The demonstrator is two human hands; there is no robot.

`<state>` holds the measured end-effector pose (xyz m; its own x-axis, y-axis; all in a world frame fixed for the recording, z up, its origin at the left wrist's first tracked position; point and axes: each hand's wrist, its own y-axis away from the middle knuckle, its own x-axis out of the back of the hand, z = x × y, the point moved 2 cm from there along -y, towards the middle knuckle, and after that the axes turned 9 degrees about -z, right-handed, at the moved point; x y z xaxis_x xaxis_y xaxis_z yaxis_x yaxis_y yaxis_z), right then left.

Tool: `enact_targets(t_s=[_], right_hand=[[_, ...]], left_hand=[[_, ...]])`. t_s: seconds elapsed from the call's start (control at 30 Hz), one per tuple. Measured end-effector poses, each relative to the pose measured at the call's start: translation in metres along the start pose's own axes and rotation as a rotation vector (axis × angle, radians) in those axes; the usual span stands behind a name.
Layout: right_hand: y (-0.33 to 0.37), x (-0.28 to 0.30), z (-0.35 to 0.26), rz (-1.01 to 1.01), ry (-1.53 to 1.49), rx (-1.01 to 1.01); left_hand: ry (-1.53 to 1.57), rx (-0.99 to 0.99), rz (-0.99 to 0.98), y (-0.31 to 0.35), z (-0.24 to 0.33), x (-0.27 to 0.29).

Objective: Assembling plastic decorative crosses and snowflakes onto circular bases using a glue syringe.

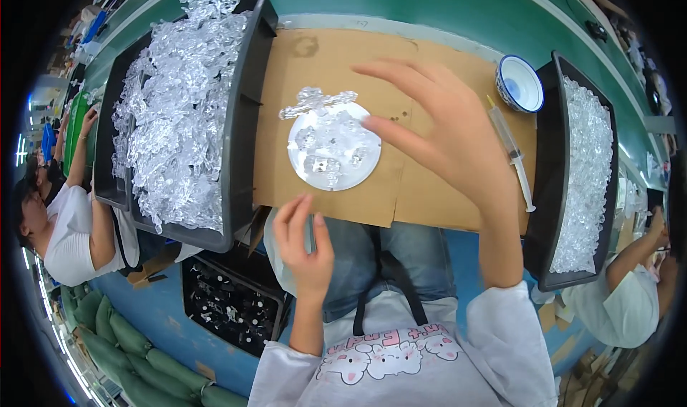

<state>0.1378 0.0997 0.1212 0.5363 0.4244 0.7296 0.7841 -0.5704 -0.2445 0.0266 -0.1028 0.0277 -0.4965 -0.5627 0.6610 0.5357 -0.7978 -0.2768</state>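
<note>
A round white plate (pixel 351 181) lies on the cardboard with several clear plastic pieces (pixel 322 166) on it. A larger clear plastic piece (pixel 317 103) with outstretched parts lies across the plate's far edge. My right hand (pixel 447 131) is raised over the cardboard at the plate's right, slightly blurred, thumb and fingers wide apart around nothing. Its thumb tip appears over the plate's right edge. Nearer to me, my left hand (pixel 308 246) hovers by the cardboard's front edge, below the plate, fingers apart and nothing visible in them.
A black bin (pixel 247 106) heaped with clear plastic pieces stands left. Another black bin (pixel 549 146) of small clear pieces stands right, beside a syringe (pixel 512 146) and a blue-and-white bowl (pixel 520 83). Below left is a dark crate (pixel 232 303). Other people sit at both sides.
</note>
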Motion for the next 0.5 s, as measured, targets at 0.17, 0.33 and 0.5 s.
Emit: enact_targets(t_s=[0.17,0.33,0.5], right_hand=[[-0.043,-0.014,-0.001,-0.448,0.284,-0.007],[-0.046,-0.011,-0.008,-0.462,0.343,0.11],[-0.054,-0.021,-0.009,-0.489,0.31,0.086]], left_hand=[[-0.012,-0.078,0.005,0.007,-0.031,-0.019],[-0.204,-0.198,-0.073,0.015,-0.07,-0.037],[-0.24,-0.179,-0.113,0.02,-0.081,-0.043]])
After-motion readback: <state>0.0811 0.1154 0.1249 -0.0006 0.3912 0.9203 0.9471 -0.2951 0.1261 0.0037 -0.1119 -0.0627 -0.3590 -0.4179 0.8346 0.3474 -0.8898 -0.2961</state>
